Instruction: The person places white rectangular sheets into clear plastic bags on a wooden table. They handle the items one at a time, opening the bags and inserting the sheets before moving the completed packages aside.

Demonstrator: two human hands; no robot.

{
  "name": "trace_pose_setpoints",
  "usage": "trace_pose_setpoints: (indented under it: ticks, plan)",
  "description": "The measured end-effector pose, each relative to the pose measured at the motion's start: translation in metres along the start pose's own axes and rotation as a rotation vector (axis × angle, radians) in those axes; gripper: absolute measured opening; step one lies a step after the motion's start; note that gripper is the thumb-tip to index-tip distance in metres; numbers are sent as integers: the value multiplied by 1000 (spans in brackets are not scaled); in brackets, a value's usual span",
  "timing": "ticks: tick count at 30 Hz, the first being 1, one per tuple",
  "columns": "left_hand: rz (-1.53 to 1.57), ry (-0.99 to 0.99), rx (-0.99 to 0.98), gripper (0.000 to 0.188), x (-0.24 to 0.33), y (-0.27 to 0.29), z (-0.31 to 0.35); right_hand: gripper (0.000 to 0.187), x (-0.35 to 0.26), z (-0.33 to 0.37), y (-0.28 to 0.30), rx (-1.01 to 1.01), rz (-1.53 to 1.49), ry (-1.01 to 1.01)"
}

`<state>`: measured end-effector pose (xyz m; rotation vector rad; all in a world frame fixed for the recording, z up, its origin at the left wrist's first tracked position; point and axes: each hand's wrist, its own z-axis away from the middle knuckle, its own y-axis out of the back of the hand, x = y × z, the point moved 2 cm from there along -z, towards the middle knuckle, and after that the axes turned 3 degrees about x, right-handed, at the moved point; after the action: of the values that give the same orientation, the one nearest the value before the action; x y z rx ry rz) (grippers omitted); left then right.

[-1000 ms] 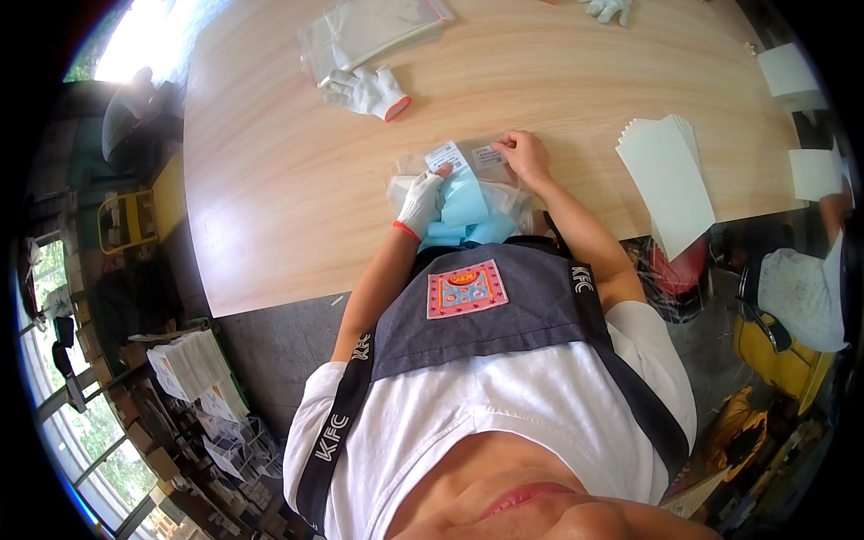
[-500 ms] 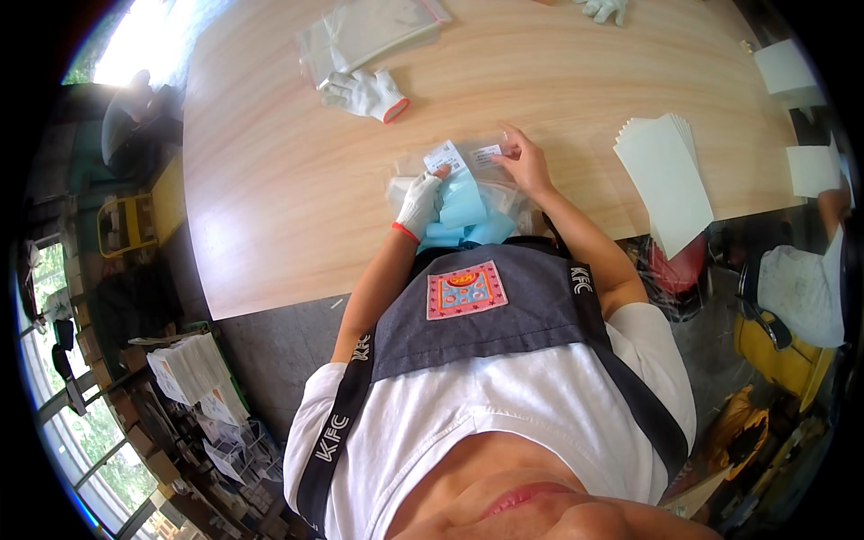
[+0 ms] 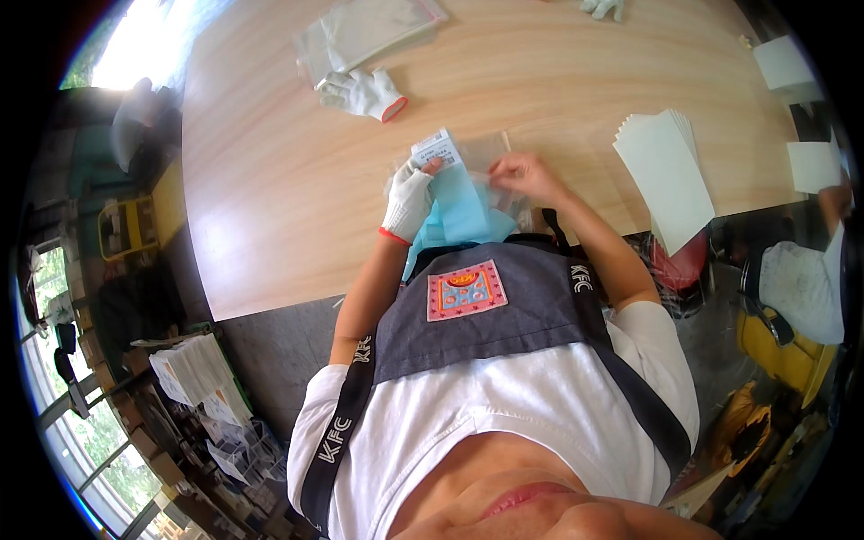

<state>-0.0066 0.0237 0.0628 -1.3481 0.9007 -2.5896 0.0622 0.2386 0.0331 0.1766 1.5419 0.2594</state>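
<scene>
My left hand (image 3: 409, 200), in a white knit glove with a red cuff, grips a strip of labels (image 3: 462, 200) with light blue backing. The thumb presses near the strip's upper end, where white printed labels show. Blue backing hangs in loose folds down toward my apron. To the right of the strip, my bare right hand (image 3: 529, 177) has its fingers pinched together; what they hold, if anything, is too small to make out. Under and behind both hands lie clear plastic bags (image 3: 486, 147), partly hidden by the strip and my fingers.
An empty white glove (image 3: 360, 94) lies beyond my hands, beside a stack of clear bags (image 3: 378, 38). Another glove (image 3: 603, 9) rests at the far edge. Fanned white cards (image 3: 666, 180) overhang the table's near edge on the right. White stacks (image 3: 787, 67) stand farther right.
My left hand has lifted the label strip slightly and shifted left. My right hand has drawn back toward me from the bag's label, and its fingers have curled in.
</scene>
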Motion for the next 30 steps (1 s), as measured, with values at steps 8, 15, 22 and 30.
trace_pose_setpoints:
  ticks: [8, 15, 22, 30]
  plan:
    - [-68, 45, 21, 19, -28, 20, -18, 12, -22, 3, -10, -15, 160, 26]
    - [-70, 107, -17, 20, -28, 24, -17, 18, -27, -23, -46, 290, -5, 68]
    - [-87, 154, 130, 20, -27, 29, -11, 17, -41, -6, -50, 352, 603, 457]
    - [43, 214, 94, 22, -35, 38, -17, 8, -15, -20, -32, 191, -655, -204]
